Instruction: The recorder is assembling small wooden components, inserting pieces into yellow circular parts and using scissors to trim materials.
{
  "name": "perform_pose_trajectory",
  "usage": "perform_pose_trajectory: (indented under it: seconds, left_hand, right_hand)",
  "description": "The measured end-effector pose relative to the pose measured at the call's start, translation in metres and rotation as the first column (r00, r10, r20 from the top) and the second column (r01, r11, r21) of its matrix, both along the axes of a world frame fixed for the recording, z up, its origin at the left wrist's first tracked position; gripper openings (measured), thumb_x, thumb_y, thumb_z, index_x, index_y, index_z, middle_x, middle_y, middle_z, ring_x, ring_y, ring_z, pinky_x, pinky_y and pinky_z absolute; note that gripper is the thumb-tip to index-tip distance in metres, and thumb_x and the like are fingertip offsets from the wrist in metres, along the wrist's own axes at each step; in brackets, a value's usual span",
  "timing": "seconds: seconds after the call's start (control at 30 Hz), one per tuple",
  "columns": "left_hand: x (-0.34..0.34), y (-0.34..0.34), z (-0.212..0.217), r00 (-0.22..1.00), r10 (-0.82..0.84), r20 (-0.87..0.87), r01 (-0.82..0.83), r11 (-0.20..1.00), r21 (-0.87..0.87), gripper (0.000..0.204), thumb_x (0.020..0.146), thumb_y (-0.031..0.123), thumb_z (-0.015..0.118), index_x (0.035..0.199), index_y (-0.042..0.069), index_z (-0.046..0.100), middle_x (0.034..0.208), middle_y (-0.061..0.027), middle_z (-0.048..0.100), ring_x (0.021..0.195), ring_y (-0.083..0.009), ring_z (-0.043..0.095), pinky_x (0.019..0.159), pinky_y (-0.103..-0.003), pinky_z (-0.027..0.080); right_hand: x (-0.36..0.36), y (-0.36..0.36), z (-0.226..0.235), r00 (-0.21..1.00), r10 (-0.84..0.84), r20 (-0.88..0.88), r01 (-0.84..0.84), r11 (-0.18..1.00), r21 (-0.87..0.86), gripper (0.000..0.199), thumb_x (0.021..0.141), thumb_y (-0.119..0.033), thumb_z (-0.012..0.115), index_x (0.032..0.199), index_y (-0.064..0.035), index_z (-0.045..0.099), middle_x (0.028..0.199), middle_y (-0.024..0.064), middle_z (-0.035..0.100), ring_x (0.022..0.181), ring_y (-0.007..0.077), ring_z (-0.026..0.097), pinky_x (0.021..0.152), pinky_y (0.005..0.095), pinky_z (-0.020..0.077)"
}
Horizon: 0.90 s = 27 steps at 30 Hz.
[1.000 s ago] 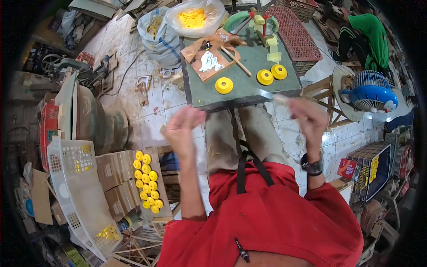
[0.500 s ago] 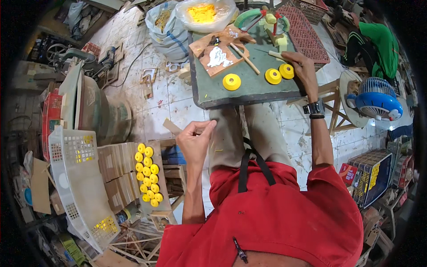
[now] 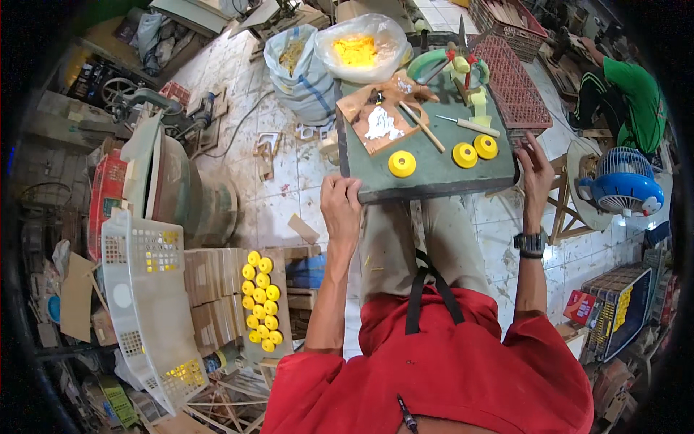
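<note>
The left hand (image 3: 340,206), fingers curled together, seems to clasp the green tabletop's (image 3: 431,176) near left corner. The right hand (image 3: 536,172), arm outstretched, stands loosely spread at its right edge.

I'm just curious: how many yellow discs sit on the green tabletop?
3: left disc, near the brown board; middle disc and right disc, close together toward the right of the tabletop. None appears hidden.

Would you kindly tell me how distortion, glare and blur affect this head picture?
In the head view, straight edges bend toward the dark rim; glare whitens floor tiles near the blue fan; the left hand and right hand look fairly sharp.
</note>
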State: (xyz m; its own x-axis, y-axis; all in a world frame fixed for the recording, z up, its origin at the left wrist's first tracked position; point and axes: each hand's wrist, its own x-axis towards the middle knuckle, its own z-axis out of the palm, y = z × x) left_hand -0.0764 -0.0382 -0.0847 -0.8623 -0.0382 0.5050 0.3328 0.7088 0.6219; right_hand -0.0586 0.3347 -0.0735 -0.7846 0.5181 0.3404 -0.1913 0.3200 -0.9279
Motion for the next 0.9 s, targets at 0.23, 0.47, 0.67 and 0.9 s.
perform_pose_trajectory:
  seconds: [0.23,0.47,0.67,0.9]
  left_hand:
    - [-0.011,-0.109,-0.026,0.825,0.366,0.430,-0.212,0.906,-0.365,0.016,0.085,0.011,0.061,0.091,-0.003,0.060,0.085,-0.0190,0.059,0.075,-0.0341,0.057,0.061,-0.043,0.045]
    - [-0.031,-0.047,0.032,0.990,0.096,0.104,-0.112,0.981,0.159,0.017,0.088,0.013,0.062,0.079,-0.002,0.062,0.067,-0.0108,0.059,0.070,-0.0230,0.061,0.059,-0.034,0.046]
    - [-0.166,-0.013,0.089,0.998,-0.058,0.040,0.063,0.987,-0.148,0.028,0.092,0.023,0.054,0.084,-0.002,0.065,0.073,-0.0171,0.064,0.063,-0.0294,0.059,0.061,-0.038,0.044]
    - [-0.318,0.022,0.069,0.949,-0.287,0.128,0.313,0.844,-0.435,0.024,0.079,0.017,0.063,0.100,0.007,0.071,0.091,-0.0166,0.069,0.079,-0.0281,0.068,0.077,-0.035,0.053]
  right_hand:
    - [0.083,-0.019,-0.057,0.950,-0.293,0.105,0.305,0.943,-0.131,0.025,0.094,-0.009,0.055,0.115,0.0027,0.062,0.098,0.0070,0.066,0.089,0.0123,0.061,0.078,0.0242,0.0471]
    - [0.099,-0.094,-0.092,0.768,0.186,0.613,-0.538,0.708,0.458,0.048,0.079,-0.006,0.060,0.127,-0.0078,0.055,0.139,0.0191,0.042,0.125,0.0433,0.040,0.104,0.0447,0.0340]
    - [0.081,-0.110,-0.117,0.834,0.134,0.534,-0.530,0.463,0.711,0.049,0.077,-0.012,0.061,0.125,-0.0075,0.056,0.143,0.0161,0.035,0.128,0.0505,0.027,0.101,0.0591,0.0314]
    - [0.070,-0.109,-0.085,0.859,0.226,0.459,-0.493,0.610,0.620,0.036,0.072,-0.014,0.064,0.107,-0.0080,0.066,0.129,0.0108,0.052,0.122,0.0417,0.033,0.094,0.0511,0.0328]
